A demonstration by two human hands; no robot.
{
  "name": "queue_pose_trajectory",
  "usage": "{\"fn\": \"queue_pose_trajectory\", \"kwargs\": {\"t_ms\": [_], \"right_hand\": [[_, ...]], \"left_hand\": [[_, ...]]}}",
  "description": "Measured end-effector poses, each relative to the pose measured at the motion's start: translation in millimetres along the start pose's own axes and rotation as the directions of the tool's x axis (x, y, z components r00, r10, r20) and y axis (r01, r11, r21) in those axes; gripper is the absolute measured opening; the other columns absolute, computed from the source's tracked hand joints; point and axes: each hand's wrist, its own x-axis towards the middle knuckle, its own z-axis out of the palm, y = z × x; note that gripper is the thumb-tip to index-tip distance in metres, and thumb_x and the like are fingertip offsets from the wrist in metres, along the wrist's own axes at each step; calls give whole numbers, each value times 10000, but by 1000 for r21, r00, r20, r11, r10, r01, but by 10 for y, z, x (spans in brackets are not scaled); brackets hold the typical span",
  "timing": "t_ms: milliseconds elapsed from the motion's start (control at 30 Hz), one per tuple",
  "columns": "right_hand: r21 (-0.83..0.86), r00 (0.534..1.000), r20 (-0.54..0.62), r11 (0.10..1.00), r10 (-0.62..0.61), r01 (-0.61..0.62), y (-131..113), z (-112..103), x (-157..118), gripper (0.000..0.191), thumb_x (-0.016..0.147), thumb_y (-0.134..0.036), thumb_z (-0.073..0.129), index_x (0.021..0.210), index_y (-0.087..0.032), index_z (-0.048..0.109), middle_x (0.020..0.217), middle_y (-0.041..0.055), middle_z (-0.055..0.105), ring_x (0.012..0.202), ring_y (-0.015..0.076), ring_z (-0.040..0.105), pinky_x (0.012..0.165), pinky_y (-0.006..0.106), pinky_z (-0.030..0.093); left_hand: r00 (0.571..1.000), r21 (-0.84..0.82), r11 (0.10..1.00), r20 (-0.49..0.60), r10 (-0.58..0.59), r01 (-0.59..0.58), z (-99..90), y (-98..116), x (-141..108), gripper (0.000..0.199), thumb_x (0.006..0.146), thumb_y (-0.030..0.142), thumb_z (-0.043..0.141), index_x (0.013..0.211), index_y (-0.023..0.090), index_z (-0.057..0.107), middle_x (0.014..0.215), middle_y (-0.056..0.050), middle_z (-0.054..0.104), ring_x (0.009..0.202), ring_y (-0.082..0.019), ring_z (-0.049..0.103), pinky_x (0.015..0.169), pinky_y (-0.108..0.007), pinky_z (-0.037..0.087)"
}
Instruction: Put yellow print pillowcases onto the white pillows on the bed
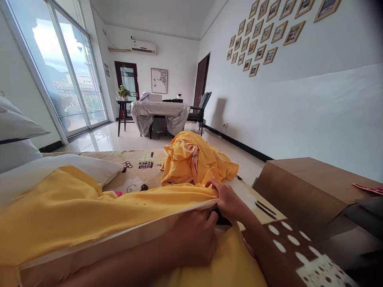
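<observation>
From the head view, your right hand (223, 195) is clamped on the end of the yellow cloth (128, 207), which spreads across the patterned blanket (134, 155). Your left hand (199, 235) is curled beside its pale edge; its grip is hidden. The pale edge could twist or slip if your hands pull unevenly, and a forward tug could snag the yellow bundle (194, 159) just beyond. The pillow (86, 167) crowds the left; the brown cabinet (311, 179) limits the right. Blanket shows between pillow and bundle.
</observation>
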Motion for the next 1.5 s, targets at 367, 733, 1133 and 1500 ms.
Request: {"fn": "queue_pose_trajectory", "kwargs": {"t_ms": [367, 733, 1133, 1500], "right_hand": [[-194, 978, -173, 969, 119, -152, -1, 58, 39, 64, 677, -150, 484, 687, -191, 436, 652, 5, 529, 615, 130, 428, 579, 243, 252], [89, 984, -159, 994, 75, -61, 184, 130, 163, 98, 621, -173, 442, 718, -186, 455, 666, -23, 535, 639, 126, 467, 591, 223, 325], [56, 984, -159, 996, 78, -70, 170, 110, 147, 81, 630, -180, 462, 693, -181, 513, 622, -18, 564, 606, 127, 473, 571, 228, 301], [85, 984, -157, 993, 89, -76, 140, 119, 150, 127, 603, -199, 509, 727, -185, 528, 644, -24, 593, 624, 139, 512, 584, 228, 332]], "left_hand": [[988, -47, 994, 125, -93, 100, 230, -152, 390, 283, 715, 180, 556, 976, 154, 662, 1095, -127, 668, 1036, -307, 592, 964, -459, 453], [978, -126, 974, -68, -199, 190, 197, -113, 340, 394, 748, 227, 538, 1130, 201, 631, 1285, -96, 573, 1192, -290, 498, 1052, -464, 376], [990, -365, 922, 1, -140, 131, 192, -357, 405, 262, 870, 292, 476, 1042, 253, 669, 1181, -5, 641, 1095, -211, 568, 993, -404, 442], [959, -383, 902, -114, -260, 199, 262, -441, 417, 388, 925, 219, 305, 1257, 174, 501, 1325, -77, 541, 1216, -214, 494, 1082, -417, 373]]}}
